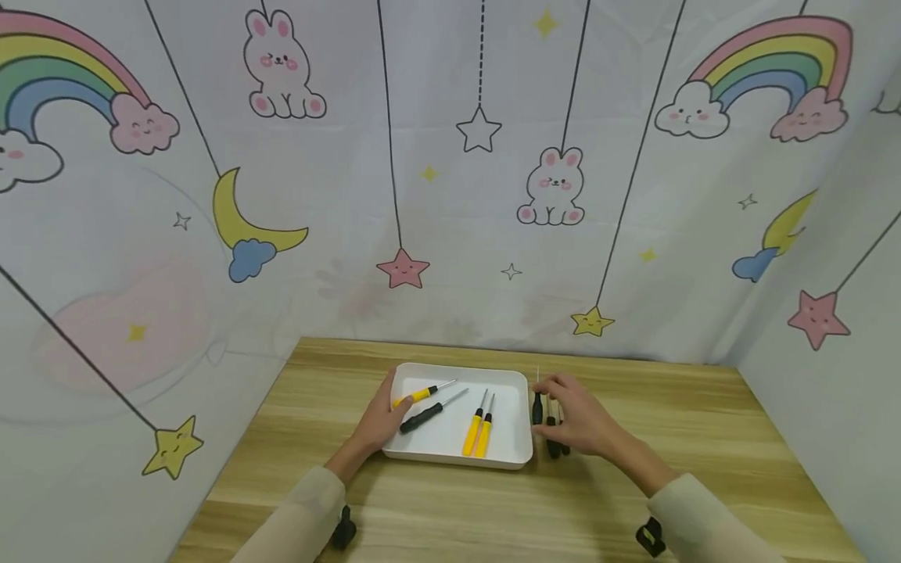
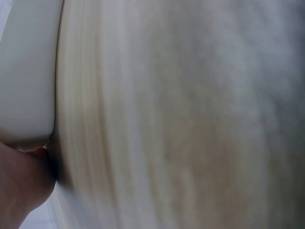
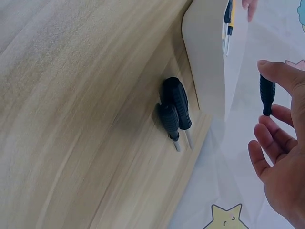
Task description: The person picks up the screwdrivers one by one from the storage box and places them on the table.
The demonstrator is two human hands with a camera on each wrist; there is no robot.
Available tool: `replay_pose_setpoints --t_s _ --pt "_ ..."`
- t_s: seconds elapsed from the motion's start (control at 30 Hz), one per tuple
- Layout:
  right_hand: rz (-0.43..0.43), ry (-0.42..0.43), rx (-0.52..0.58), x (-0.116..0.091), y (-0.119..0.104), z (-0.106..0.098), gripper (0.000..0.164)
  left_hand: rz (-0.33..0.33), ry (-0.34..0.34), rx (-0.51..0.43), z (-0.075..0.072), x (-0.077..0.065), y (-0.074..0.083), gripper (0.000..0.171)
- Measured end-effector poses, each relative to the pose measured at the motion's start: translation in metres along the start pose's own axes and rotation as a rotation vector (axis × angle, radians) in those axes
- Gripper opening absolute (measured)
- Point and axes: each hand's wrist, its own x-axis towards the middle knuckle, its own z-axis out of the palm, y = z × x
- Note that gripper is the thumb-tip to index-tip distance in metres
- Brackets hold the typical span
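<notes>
My left hand [image 1: 375, 422] grips the left side of the white tray [image 1: 457, 462], its thumb over the rim. Inside the tray lie a black screwdriver [image 1: 421, 419] and a yellow-and-black screwdriver [image 1: 423, 394] near that thumb. Two more yellow-handled screwdrivers [image 1: 472, 435] rest side by side toward the tray's right. Just beyond the right rim, my right hand [image 1: 586, 420] pinches another black screwdriver [image 3: 267, 93] by its handle, raised off the table with the shaft pointing away. Below it, two black screwdrivers [image 3: 177, 102] lie close together on the wood. The left wrist view shows mostly blurred tabletop.
The wooden table [image 1: 450, 516] runs back to a printed cloth [image 1: 450, 195] with rabbits, stars and rainbows, which also hangs along both sides. The tray's right wall [image 3: 205, 52] stands close beside the loose screwdrivers.
</notes>
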Motion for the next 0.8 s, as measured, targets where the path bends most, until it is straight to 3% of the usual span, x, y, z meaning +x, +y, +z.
replay_pose_setpoints --t_s 0.33,0.8 --pt "-0.010 0.005 -0.027 -0.003 0.004 0.001 0.059 -0.018 0.005 -0.001 -0.001 0.000 -0.002 0.078" --pt "-0.006 0.014 -0.018 -0.008 0.012 -0.002 0.059 0.010 0.002 -0.014 -0.001 0.000 -0.002 0.077"
